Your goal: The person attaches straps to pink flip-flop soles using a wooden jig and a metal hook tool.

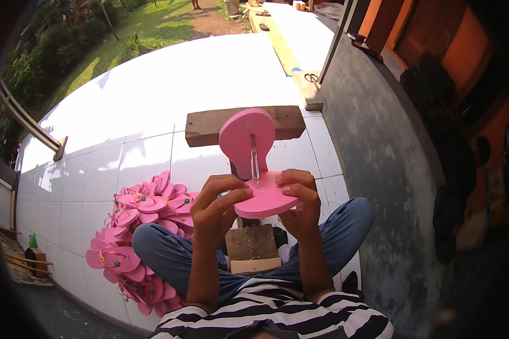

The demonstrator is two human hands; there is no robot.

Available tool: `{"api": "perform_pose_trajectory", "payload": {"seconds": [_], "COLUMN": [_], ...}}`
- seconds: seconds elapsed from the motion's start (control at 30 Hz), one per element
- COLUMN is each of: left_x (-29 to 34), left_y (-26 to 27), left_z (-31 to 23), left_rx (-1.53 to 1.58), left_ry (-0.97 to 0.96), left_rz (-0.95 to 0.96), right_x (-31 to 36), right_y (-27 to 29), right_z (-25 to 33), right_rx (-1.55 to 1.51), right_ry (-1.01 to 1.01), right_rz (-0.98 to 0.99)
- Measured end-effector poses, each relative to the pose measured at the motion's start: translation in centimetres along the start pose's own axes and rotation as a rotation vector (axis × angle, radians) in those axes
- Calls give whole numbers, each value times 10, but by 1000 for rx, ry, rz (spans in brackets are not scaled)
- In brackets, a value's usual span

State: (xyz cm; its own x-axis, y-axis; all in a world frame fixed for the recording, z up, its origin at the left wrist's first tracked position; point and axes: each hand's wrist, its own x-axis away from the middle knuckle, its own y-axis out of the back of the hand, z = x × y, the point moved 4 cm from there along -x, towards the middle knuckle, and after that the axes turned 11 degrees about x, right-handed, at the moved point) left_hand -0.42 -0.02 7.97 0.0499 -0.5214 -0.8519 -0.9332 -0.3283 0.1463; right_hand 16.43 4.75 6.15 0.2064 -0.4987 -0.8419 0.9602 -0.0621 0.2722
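A pink flip-flop sole (266,199) is in front of me, bent so that its far part stands up and its near end lies toward me. My left hand (216,204) grips the near end's left edge, fingers on top. On the opposite edge, my right hand (301,199) holds it with fingers on top. A thin looped metal hook (255,164) runs between the upright part and the near part; I cannot tell what its lower end is fixed to. No strap shows on this sole.
Behind the sole lies a wooden crossbeam (205,130), with a wooden board (252,244) between my legs. Pink flip-flops with flower trims (144,209) are heaped on the white tiles to my left. A grey wall (379,169) runs along my right. Scissors (311,78) rest on a ledge.
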Motion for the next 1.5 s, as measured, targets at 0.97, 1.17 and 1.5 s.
{"api": "perform_pose_trajectory", "payload": {"seconds": [0.97, 1.17, 1.5], "left_x": [-8, -12, -30], "left_y": [3, 0, -1], "left_z": [18, 13, 8], "left_rx": [173, 207, 112], "left_ry": [130, 316, 513], "left_rz": [27, -73, -186], "right_x": [6, 1, -12], "right_y": [-9, -5, -2], "right_z": [-15, -5, -3], "right_rx": [-89, -24, 360], "right_ry": [-178, -349, -446], "right_rz": [112, 133, 75]}}
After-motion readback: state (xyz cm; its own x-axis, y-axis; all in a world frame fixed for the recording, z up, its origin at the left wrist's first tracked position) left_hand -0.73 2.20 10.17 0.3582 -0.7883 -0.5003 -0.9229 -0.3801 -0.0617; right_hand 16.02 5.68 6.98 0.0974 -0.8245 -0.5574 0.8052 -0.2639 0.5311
